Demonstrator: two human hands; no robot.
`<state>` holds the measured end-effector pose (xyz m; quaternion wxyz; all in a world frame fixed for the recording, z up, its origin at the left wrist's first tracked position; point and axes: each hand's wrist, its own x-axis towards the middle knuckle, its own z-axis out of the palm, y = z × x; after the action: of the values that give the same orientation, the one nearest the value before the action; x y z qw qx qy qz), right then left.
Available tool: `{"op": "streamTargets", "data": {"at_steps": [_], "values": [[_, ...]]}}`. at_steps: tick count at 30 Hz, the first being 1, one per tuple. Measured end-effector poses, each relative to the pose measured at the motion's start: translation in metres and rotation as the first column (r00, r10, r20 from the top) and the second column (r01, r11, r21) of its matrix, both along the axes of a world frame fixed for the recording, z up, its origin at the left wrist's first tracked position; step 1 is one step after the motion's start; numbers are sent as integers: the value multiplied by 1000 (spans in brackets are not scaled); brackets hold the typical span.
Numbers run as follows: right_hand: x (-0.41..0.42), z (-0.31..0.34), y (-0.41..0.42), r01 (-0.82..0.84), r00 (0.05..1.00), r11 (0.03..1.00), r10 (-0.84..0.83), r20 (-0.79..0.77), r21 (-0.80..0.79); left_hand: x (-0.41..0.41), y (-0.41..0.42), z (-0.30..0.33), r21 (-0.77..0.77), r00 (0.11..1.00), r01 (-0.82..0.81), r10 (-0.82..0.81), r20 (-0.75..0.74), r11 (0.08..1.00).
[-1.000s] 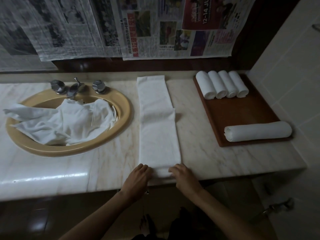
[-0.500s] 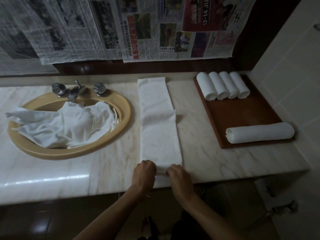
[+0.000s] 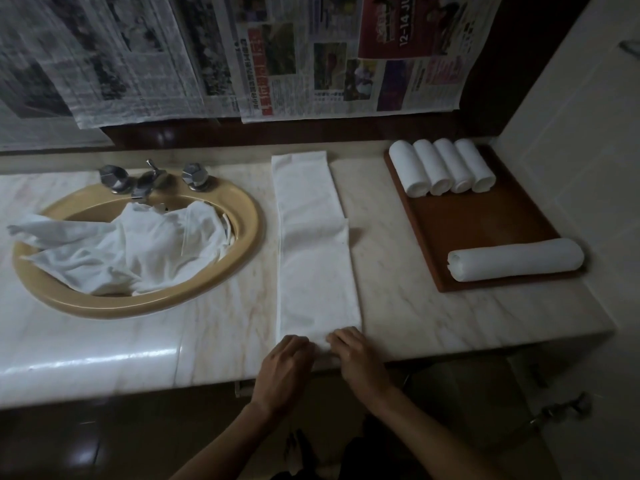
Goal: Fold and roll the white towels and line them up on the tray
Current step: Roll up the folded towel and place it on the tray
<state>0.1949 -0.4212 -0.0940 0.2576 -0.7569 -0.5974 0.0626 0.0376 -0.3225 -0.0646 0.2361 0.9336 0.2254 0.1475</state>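
My left hand (image 3: 284, 367) and my right hand (image 3: 355, 358) are side by side at the near end of the long folded towel (image 3: 313, 244), with the fingers curled over this end and gripping it. The towel lies flat on the marble counter (image 3: 408, 306), between the sink (image 3: 242, 258) and the wooden tray (image 3: 478, 223), and it reaches to the back wall. On the tray, four small rolled towels (image 3: 441, 168) touch each other in one row at the far end, and one longer roll (image 3: 516, 259) lies across the near end. Loose white towels (image 3: 121, 251) are piled in the sink, under the faucet (image 3: 149, 180).
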Motion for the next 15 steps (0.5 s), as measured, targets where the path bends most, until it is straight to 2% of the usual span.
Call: {"op": "streamTargets", "data": {"at_steps": [4, 7, 10, 15], "values": [[-5, -3, -15, -29, 999, 1000, 29, -46, 2, -12, -15, -19, -50, 998, 59, -59, 3, 997], [-5, -2, -16, -9, 999, 1000, 9, -31, 18, -9, -11, -31, -51, 998, 44, -47, -49, 998], [-9, -3, -19, 40, 999, 996, -40, 8, 80, -1, -2, -29, -17, 994, 100, -100, -50, 995], [-25, -11, -24, 102, 993, 978, -111, 37, 179, 12, 12, -20, -24, 977, 108, -111, -184, 994]]}}
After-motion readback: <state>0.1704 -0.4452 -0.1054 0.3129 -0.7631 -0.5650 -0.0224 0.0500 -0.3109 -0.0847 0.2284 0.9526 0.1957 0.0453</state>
